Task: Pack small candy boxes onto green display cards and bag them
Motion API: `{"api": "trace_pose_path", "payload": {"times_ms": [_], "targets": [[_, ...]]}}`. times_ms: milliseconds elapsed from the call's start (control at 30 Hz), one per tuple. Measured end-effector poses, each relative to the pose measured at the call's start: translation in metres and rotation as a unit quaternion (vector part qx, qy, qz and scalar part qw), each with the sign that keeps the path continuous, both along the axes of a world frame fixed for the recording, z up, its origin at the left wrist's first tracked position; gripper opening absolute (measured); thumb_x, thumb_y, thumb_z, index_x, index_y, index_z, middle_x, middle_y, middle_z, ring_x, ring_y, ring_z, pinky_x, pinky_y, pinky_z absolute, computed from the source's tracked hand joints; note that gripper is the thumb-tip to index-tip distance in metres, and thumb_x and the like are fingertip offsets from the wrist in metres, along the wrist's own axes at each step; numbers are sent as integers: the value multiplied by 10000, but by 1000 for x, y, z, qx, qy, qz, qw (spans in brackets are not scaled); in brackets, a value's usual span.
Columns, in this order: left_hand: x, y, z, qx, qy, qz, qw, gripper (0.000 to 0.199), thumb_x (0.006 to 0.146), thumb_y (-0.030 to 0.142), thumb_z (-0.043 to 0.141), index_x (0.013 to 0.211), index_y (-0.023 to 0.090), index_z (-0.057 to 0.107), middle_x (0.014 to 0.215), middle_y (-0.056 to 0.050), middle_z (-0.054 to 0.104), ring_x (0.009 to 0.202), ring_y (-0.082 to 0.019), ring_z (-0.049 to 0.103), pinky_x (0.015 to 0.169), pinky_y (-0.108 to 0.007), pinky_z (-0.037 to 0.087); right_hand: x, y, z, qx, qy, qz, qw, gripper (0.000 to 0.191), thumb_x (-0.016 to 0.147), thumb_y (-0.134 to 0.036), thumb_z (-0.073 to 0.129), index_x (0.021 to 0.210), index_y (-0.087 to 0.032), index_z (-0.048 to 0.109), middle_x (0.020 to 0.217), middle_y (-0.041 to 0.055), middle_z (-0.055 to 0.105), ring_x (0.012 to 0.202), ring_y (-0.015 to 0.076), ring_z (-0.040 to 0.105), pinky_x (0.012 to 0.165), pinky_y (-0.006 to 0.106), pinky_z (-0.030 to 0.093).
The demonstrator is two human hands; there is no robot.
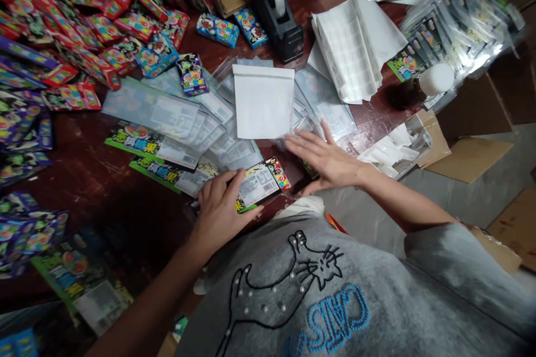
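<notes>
Printed bag (263, 183) lies on the tabletop (86, 145) just on the near side of the white pad (263, 103), left hand (221, 203) resting over its left end with thumb and fingers apart, grip wide; right hand (324, 159), by the pad's near right corner, also has a wide grip, fingers spread, can't tell what's under the palm. Other bags (161, 111) fan out left of the pad, dispenser (288, 39) beyond it. Step looks like steadying the bag; next move probably calls for fingertips under one edge, neighbours undisturbed.
</notes>
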State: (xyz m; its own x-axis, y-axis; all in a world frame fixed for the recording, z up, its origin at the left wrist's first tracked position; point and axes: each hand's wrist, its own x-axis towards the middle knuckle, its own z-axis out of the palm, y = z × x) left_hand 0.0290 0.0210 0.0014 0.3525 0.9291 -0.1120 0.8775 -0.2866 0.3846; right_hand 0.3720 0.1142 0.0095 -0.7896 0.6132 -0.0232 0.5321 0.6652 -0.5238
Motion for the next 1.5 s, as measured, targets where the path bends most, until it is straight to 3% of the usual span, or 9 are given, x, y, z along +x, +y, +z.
{"api": "trace_pose_path", "payload": {"times_ms": [167,367,567,833,933,1033,1200,1367,1500], "targets": [[-3,3,1,2,16,-24,1000,829,894,485,786,1605,203,467,1475,-219,595,1313,-447,580,1096,-558,449,36,7,3,-15,-25,-6,1000,891,954,-502,767,1709,-221,387,1665,171,566,1629,430,357,1308,786,-107],[9,5,2,32,-27,-28,999,831,864,469,807,1592,221,492,1429,-188,629,1302,-410,595,1128,-533,443,-10,7,3,-20,60,34,997,771,868,-481,856,1544,-212,602,1437,141,705,1365,373,582,1330,755,3],[8,1,0,89,-45,-9,995,857,877,452,819,1625,227,465,1423,-187,639,1316,-411,594,1143,-531,444,-21,15,5,-35,35,53,997,811,867,-456,895,1576,-208,590,1479,169,674,1367,393,579,1298,824,1],[27,8,10,129,-12,35,991,843,899,430,806,1631,181,472,1399,-230,638,1308,-432,629,1131,-588,465,-30,24,8,-47,68,95,992,658,1023,-129,637,1659,-208,489,1788,168,387,1655,294,391,1384,643,182],[39,19,17,121,-56,106,985,1000,819,477,881,1655,160,433,1403,-249,603,1334,-444,619,1096,-588,530,-34,32,22,-72,159,43,984,690,1023,-138,592,1691,-219,440,1820,155,321,1671,281,371,1357,573,326],[46,34,23,82,-154,189,966,1182,705,547,961,1679,187,397,1526,-254,544,1473,-461,530,1161,-606,518,-44,41,36,-94,254,-107,957,569,1035,-318,662,1587,-211,578,1657,150,571,1464,291,610,1156,478,556],[45,53,24,-67,-381,246,889,581,978,556,710,1463,245,636,1433,-139,718,1336,-314,688,1193,-513,518,-71,51,36,-174,334,-265,888,511,972,-576,773,1304,-190,733,952,17,764,749,138,638,745,319,565],[45,56,26,-121,-501,291,806,438,916,541,790,1193,206,732,1250,-106,805,1102,-246,767,1012,-393,608,-92,54,28,-190,499,-313,785,452,945,-613,796,1137,-242,623,949,-17,666,768,116,626,709,284,561],[45,53,29,-144,-509,302,793,435,853,514,852,1123,195,731,1194,-103,817,1062,-235,772,964,-362,616,-100,55,32,-148,490,-319,797,474,958,-639,769,1196,-268,596,1100,14,686,883,137,662,783,306,574]]}}
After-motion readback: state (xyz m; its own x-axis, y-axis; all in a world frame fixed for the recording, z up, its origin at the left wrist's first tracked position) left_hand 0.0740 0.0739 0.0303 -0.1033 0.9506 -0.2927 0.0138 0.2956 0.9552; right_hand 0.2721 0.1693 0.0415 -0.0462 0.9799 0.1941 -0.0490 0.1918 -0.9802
